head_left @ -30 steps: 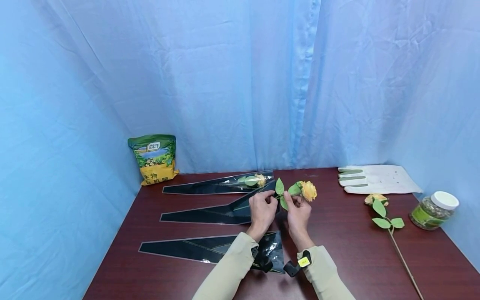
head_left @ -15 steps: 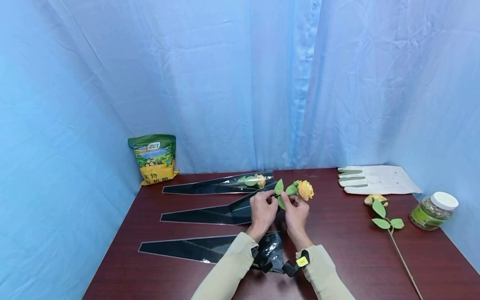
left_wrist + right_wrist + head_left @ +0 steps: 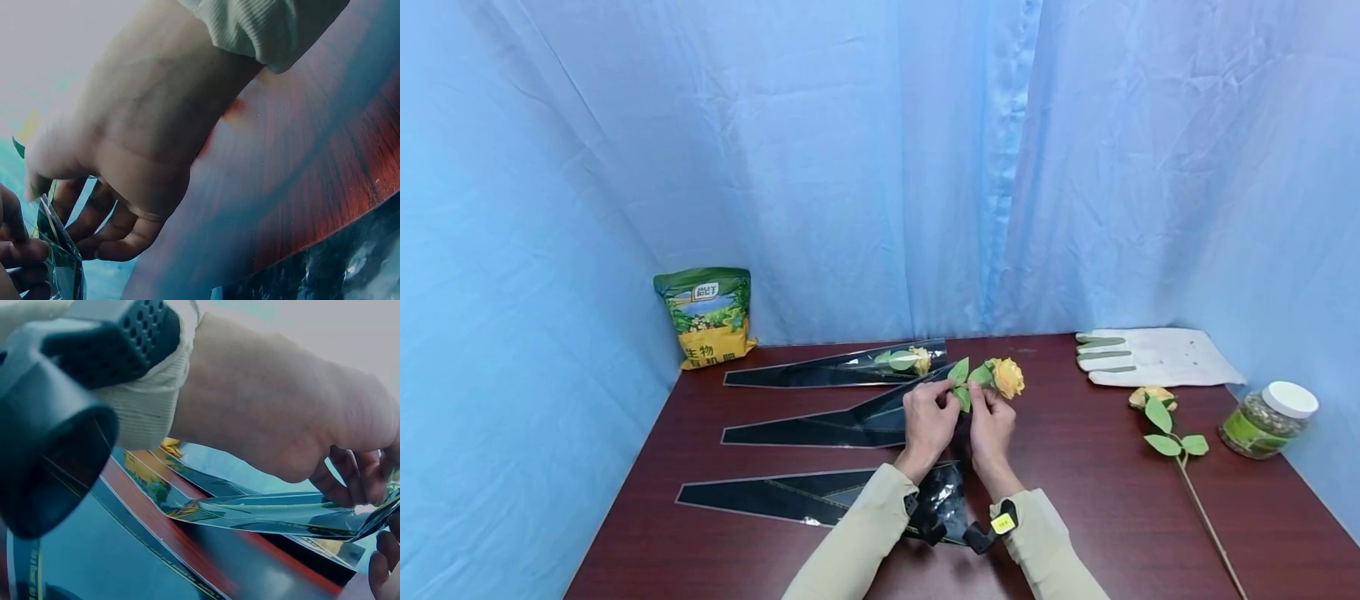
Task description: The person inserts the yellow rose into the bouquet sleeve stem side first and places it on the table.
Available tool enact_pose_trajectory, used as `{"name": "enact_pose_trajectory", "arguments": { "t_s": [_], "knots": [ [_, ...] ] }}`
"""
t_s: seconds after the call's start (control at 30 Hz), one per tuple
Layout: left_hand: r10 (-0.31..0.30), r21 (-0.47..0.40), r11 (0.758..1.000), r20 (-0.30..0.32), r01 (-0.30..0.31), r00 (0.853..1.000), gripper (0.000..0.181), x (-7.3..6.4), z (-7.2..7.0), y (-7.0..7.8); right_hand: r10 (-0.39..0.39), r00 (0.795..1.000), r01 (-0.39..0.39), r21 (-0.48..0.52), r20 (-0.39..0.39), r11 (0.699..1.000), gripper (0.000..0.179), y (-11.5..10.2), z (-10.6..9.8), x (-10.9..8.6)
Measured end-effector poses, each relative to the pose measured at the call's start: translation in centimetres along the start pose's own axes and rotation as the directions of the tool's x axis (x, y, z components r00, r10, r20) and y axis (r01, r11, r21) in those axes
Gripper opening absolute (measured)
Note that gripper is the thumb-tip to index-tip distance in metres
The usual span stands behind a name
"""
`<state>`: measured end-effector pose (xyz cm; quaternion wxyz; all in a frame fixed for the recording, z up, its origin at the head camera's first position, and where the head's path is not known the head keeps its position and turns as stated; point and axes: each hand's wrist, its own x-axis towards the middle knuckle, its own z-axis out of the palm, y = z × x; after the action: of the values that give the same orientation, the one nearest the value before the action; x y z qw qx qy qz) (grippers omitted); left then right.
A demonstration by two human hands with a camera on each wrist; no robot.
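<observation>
At the middle of the table, my left hand [image 3: 928, 421] pinches the mouth of a clear, dark-looking plastic flower sleeve [image 3: 820, 431], its wide end raised off the table. Close beside it, my right hand [image 3: 992, 429] pinches a yellow artificial rose [image 3: 1008, 378] just below its bloom, thumb over the green leaves [image 3: 959, 372]. The bloom points right, outside the sleeve, and the leaves sit at the mouth. In the right wrist view a pale green stem shows inside the raised sleeve [image 3: 275, 509]. The left wrist view has both hands' fingers at the sleeve edge [image 3: 59, 231].
Behind lies another sleeve [image 3: 775, 377] with a rose [image 3: 919, 360] inside; in front, a flat sleeve [image 3: 760, 493] partly under my left forearm. To the right are a loose rose [image 3: 1159, 417], white glove [image 3: 1172, 358] and lidded jar [image 3: 1262, 425]. A fertilizer bag [image 3: 706, 321] stands back left.
My right hand and the rose have shifted slightly left, bringing the bloom nearer the sleeve's mouth. The left hand has stayed almost in place, still gripping the sleeve.
</observation>
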<state>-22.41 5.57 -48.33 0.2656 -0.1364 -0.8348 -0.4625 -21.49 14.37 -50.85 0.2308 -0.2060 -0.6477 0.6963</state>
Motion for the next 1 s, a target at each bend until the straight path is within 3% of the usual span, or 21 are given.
{"name": "enact_pose_trajectory", "arguments": {
  "t_s": [0.37, 0.67, 1.0],
  "knots": [
    [-0.029, -0.003, 1.0, 0.038, 0.029, 0.999, 0.025, -0.1, 0.2, -0.1, -0.038, 0.996, 0.032, -0.071, -0.086, 0.997, 0.03, -0.1, 0.3, -0.2],
    [-0.023, -0.003, 1.0, 0.026, 0.023, 0.999, 0.026, -0.1, 0.0, -0.1, 0.02, 0.996, -0.01, 0.131, -0.081, 0.991, 0.018, 0.0, 0.5, -0.3],
    [0.039, 0.02, 0.999, -0.004, -0.039, 0.999, 0.023, 0.1, -0.2, 0.1, 0.007, 0.998, 0.005, 0.197, -0.06, 0.98, 0.019, 0.0, 1.1, -0.8]
  ]
}}
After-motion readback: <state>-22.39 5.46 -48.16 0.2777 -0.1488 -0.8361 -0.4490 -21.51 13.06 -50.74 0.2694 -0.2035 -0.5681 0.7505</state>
